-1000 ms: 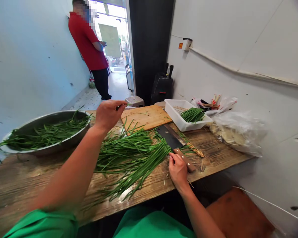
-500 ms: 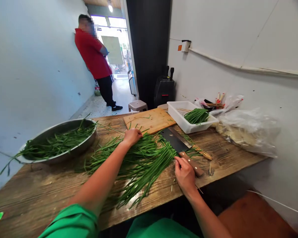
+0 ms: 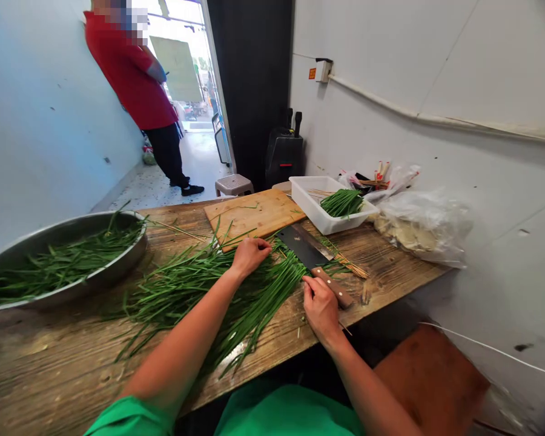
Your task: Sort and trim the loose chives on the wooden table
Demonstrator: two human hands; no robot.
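Observation:
A loose heap of garlic chives [image 3: 181,281] covers the middle of the table. Over its far edge my left hand [image 3: 251,257] is closed in a pinch with some chives, whose blades stick out behind the knuckles. My right hand [image 3: 321,307] is closed at the near right end of the chives, fingertips at their cut ends. A thin bamboo skewer [image 3: 346,329] shows beyond the heel of that hand; its other end is hidden. Just past the right fingers lies a cleaver [image 3: 305,247], its wooden handle towards me.
A metal basin [image 3: 142,242] of chives stands at left. Behind the heap are a cutting board [image 3: 254,215] and a white plastic tub [image 3: 315,215] holding a chive bundle [image 3: 343,203]. Skewers [image 3: 352,264] and a plastic bag [image 3: 422,227] lie right. A person in red [image 3: 129,72] stands beyond.
The view has turned right and come closer. My left hand has shifted slightly right across the chives, and blades now rise behind it. My right hand stays by the cleaver handle.

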